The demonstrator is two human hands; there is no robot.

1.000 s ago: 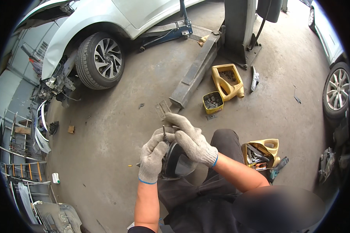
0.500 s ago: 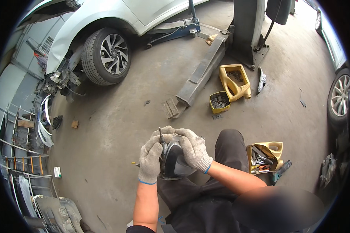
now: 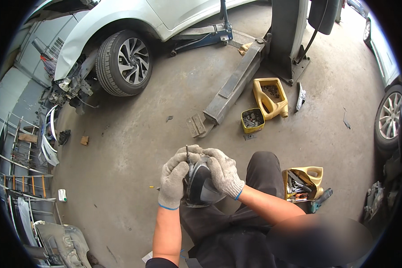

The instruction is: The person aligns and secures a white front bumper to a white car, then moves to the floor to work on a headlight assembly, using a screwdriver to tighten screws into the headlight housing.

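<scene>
Above my lap, between both hands, is a curved black-and-grey car part (image 3: 204, 184) with a smooth dark face. My left hand (image 3: 173, 178), in a pale knitted glove, is closed round its left side. A thin dark metal rod (image 3: 188, 154) stands up beside the left thumb, with a grey sleeve below it; whether it belongs to the part cannot be told. My right hand (image 3: 223, 173), gloved alike, presses over the part's upper right side with bent fingers. The fingertips of both hands meet at the top, and what they pinch there is hidden.
A cut-open yellow jug of tools (image 3: 315, 178) stands by my right knee, with a teal power tool (image 3: 321, 200) alongside. Ahead are a yellow tub of small hardware (image 3: 253, 119), another cut jug (image 3: 281, 105) and a lift arm (image 3: 234, 85). A white car (image 3: 165, 18) stands far left.
The view has shifted slightly. The metal rod leans a little more to the right, while both hands keep their grip on the car part.
</scene>
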